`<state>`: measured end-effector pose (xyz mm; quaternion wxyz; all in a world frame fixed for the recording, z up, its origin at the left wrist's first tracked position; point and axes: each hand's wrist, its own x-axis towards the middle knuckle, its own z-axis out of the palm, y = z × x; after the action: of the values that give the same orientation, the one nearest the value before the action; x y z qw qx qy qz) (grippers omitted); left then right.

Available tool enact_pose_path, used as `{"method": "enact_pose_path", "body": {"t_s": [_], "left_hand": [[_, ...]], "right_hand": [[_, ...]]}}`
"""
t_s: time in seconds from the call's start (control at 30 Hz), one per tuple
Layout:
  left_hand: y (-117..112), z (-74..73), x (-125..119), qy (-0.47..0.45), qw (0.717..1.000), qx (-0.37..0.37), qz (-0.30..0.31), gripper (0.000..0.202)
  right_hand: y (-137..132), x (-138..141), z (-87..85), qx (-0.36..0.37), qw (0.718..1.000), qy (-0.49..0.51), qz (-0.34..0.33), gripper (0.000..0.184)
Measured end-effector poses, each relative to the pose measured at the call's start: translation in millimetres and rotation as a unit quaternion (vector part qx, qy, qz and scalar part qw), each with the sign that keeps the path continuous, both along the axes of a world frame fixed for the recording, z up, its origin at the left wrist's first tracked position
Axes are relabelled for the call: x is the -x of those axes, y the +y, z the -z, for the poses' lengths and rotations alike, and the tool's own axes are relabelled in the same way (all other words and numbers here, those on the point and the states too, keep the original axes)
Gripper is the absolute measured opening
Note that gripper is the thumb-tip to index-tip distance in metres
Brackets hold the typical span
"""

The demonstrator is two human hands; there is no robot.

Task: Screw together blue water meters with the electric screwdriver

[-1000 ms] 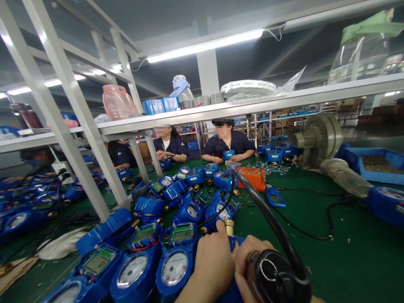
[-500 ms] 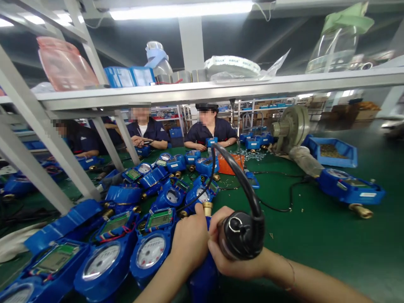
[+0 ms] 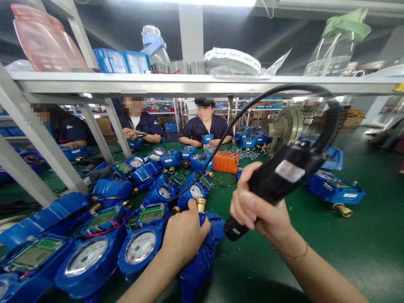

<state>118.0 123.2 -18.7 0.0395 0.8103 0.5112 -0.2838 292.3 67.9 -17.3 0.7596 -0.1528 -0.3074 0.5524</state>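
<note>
My left hand [image 3: 184,235] is closed over a blue water meter [image 3: 202,256] lying on the green table, with its brass fitting [image 3: 200,204] sticking out past my fingers. My right hand [image 3: 257,208] grips a black electric screwdriver [image 3: 277,179], tilted with its tip low near the meter and its body raised to the upper right. The tool's black cable [image 3: 252,103] arcs up and over toward the far side. To the left of my hand sit more blue meters [image 3: 139,248] with white dials and green displays.
Several blue meters [image 3: 164,168] cover the table's left and middle. An orange box [image 3: 225,162], a grey blower [image 3: 285,126] and a blue tray [image 3: 336,158] stand behind; another meter [image 3: 334,189] lies at right. Three seated people work opposite. A white shelf [image 3: 202,82] spans overhead on slanted posts [image 3: 38,143].
My right hand has lifted the screwdriver up and tilted it to the right, off the meter. The left hand stays on the meter. The view has tilted slightly.
</note>
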Motion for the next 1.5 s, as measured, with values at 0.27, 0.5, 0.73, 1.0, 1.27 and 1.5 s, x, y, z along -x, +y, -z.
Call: {"method": "enact_pose_path", "body": {"t_s": [0.27, 0.5, 0.73, 1.0, 1.27, 1.5], "left_hand": [[1, 6.8, 5, -0.021, 1.0, -0.016, 0.007, 0.023], [2, 8.2, 6, -0.029, 1.0, -0.008, -0.003, 0.022], [2, 5.6, 5, -0.011, 1.0, -0.005, 0.005, 0.026], [1, 4.5, 6, -0.005, 1.0, -0.012, 0.013, 0.029], [7, 5.5, 8, -0.008, 0.999, 0.038, -0.007, 0.031], [15, 10.7, 20, -0.166, 0.975, 0.143, -0.045, 0.039]], "right_hand": [[44, -41, 117.6, 0.315, 0.924, 0.176, -0.127, 0.03], [43, -19, 233.9, 0.479, 0.848, 0.159, -0.162, 0.021], [45, -4, 249.4, 0.566, 0.79, -0.229, -0.061, 0.03], [26, -4, 228.8, 0.456, 0.688, -0.557, 0.092, 0.044], [-31, 37, 168.4, 0.232, 0.858, -0.457, -0.032, 0.023], [-52, 47, 168.1, 0.172, 0.943, -0.165, -0.231, 0.074]]}}
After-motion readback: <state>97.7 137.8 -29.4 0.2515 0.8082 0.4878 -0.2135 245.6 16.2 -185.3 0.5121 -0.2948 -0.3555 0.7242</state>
